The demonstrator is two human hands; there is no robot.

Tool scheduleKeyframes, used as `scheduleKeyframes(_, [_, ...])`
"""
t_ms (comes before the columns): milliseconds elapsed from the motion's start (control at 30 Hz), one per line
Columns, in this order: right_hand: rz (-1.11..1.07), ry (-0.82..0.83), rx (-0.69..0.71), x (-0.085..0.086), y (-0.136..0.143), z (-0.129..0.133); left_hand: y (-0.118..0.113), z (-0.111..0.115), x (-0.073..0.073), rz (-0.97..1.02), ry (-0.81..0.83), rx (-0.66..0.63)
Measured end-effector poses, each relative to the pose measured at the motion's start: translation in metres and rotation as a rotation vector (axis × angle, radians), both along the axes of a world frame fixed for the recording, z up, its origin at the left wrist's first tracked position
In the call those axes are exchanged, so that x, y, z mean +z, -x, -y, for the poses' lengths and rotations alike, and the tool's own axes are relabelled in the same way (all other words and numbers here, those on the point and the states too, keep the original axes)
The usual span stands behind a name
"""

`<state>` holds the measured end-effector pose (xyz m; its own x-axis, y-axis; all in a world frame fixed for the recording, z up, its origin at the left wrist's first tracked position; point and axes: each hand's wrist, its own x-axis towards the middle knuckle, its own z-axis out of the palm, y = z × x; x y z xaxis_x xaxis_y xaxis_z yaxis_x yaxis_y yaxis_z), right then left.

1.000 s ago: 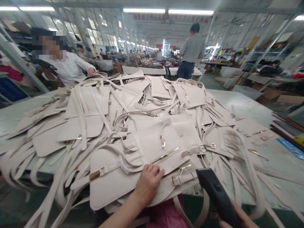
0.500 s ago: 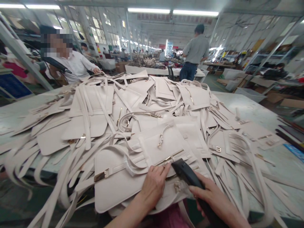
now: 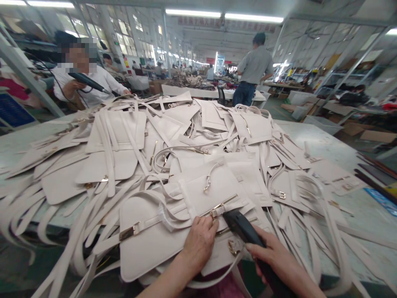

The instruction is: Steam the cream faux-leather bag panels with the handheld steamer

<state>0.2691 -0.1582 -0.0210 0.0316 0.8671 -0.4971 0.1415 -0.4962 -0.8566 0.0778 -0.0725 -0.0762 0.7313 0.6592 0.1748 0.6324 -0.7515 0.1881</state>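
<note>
My right hand (image 3: pixel 269 252) is closed around the grip of a black blower-like tool (image 3: pixel 240 223) with a narrow nozzle. Its tip points left, close above a beige strap with a small gold buckle (image 3: pixel 214 213). Beside the tip, my left hand (image 3: pixel 201 240) has its fingers bent and pressed together on that strap; the fingertips are partly hidden. Under both hands lies a beige bag piece (image 3: pixel 149 248) with straps, gold zips and buckles. A loose strap with a gold ring buckle (image 3: pixel 232 247) lies just below the tool.
A heap of similar beige bag pieces (image 3: pixel 114 165) covers much of the pale table (image 3: pixel 310 136), straps dangling over its front edge. Across it at left, a person in white (image 3: pixel 105 80) holds a similar dark tool (image 3: pixel 88 81). Another person in grey (image 3: pixel 256 62) stands beyond.
My hands stay nearly in place on the bag piece. The gold buckle by my left fingertips shows more clearly. The person across has moved their tool to the right and up.
</note>
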Motion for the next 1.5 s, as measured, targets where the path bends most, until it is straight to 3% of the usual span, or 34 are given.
scheduleKeyframes(167, [0.109, 0.014, -0.218, -0.016, -0.029, 0.023, 0.001, 0.000, 0.002, 0.015, 0.020, -0.001])
scheduleKeyframes(267, [0.126, 0.018, -0.332, -0.014, -0.052, 0.036, 0.001, 0.000, 0.003, 0.025, 0.037, -0.011])
scheduleKeyframes(367, [0.053, 0.023, -0.334, -0.008, -0.064, 0.034, 0.002, -0.001, 0.002, 0.039, 0.033, -0.014])
scheduleKeyframes(500, [-0.038, -0.022, -0.227, -0.006, -0.066, 0.012, 0.003, -0.001, 0.000, 0.047, 0.030, -0.015])
scheduleKeyframes(700, [-0.090, -0.072, -0.142, -0.018, -0.068, -0.020, 0.004, -0.003, -0.006, 0.104, 0.044, -0.029])
scheduleKeyframes(867, [-0.090, -0.122, -0.110, -0.011, -0.065, -0.034, 0.016, 0.000, -0.015, 0.168, 0.002, -0.102])
scheduleKeyframes(1067, [-0.080, -0.158, -0.103, 0.001, -0.049, -0.054, 0.034, 0.010, -0.024, 0.252, -0.247, -0.259])
scheduleKeyframes(1267, [-0.066, -0.188, -0.120, -0.001, -0.044, -0.094, 0.039, 0.010, -0.023, 0.260, -0.244, -0.285])
scheduleKeyframes(1400, [-0.050, -0.196, -0.124, 0.001, -0.049, -0.129, 0.041, 0.008, -0.037, 0.285, -0.269, -0.296])
scheduleKeyframes(1500, [-0.028, -0.227, -0.124, 0.009, -0.047, -0.143, 0.041, 0.009, -0.051, 0.292, -0.186, -0.256])
